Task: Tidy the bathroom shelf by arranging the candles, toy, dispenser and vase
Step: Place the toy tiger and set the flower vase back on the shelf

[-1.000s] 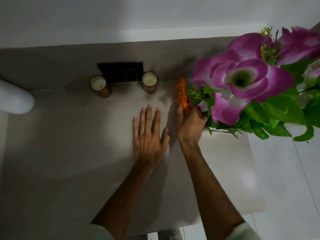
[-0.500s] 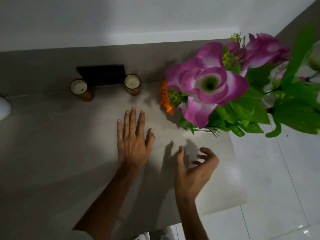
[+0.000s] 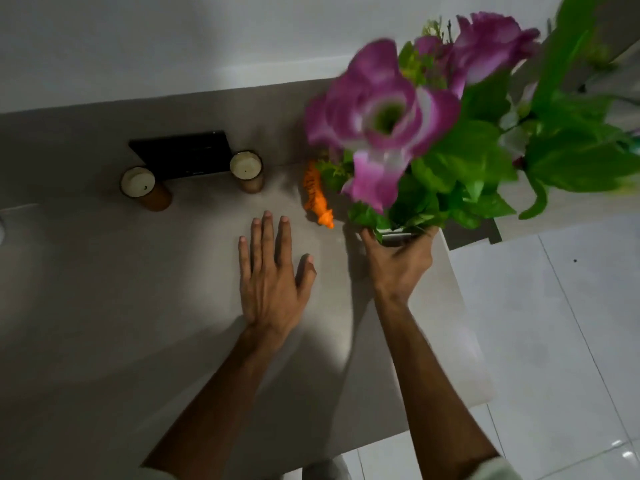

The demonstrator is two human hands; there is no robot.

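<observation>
My right hand (image 3: pixel 398 258) grips the white vase (image 3: pixel 394 234) at the shelf's right side; only its rim shows under purple flowers (image 3: pixel 384 116) and green leaves. My left hand (image 3: pixel 273 271) lies flat on the grey shelf (image 3: pixel 104 306), fingers apart, holding nothing. An orange toy tiger (image 3: pixel 317 195) lies just left of the vase. Two candles in brown holders stand at the back: one (image 3: pixel 143 187) on the left, tilted in view, and one (image 3: pixel 247 169) nearer the middle. No dispenser can be made out with certainty.
A black rectangular plate (image 3: pixel 181 154) sits on the wall between the candles. A white rounded object (image 3: pixel 1 230) peeks in at the far left edge. The shelf's right edge drops to a white tiled floor (image 3: pixel 554 323).
My right hand let go of the orange toy, drew back, then reached forward and closed on the vase. The left hand stayed flat on the shelf.
</observation>
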